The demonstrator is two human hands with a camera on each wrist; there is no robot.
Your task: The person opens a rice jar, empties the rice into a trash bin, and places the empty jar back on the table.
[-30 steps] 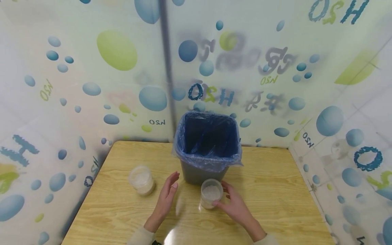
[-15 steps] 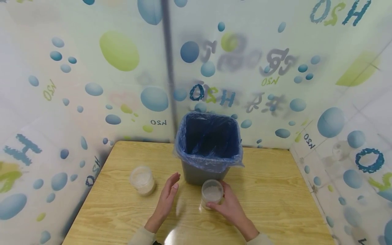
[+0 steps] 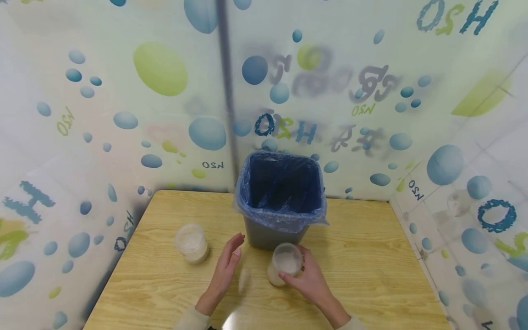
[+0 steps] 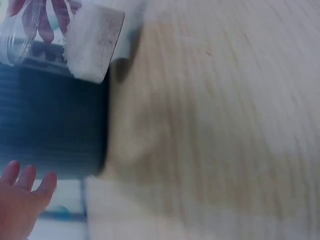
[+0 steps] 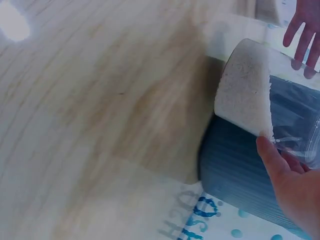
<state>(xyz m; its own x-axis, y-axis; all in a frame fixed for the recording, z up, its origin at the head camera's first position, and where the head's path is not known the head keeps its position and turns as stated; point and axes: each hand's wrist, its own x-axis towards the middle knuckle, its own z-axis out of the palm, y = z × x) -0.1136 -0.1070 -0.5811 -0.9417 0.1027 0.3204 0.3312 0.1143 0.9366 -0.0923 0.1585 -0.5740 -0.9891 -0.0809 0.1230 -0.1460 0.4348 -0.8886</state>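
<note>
My right hand (image 3: 311, 279) grips a clear plastic jar (image 3: 287, 260) by its side, thumb on the near wall. White grains (image 5: 245, 82) fill its lower part, and no lid covers the mouth. The jar leans slightly in the head view, in front of the grey bin (image 3: 272, 236). My left hand (image 3: 224, 266) is held beside it with fingers extended and holds nothing; a gap separates it from the jar. Farther left, a second clear jar (image 3: 192, 243) with pale contents stands on the wooden table (image 3: 165, 288).
A blue plastic bag (image 3: 284, 222) lines the bin and folds over its rim. The bin stands at the back middle of the table, close to a patterned curtain (image 3: 165, 137) that encloses the back and sides.
My right hand has closed its grip on the jar, the thumb moving left around it. The jar has shifted slightly and now leans. My left hand stays nearly still.
</note>
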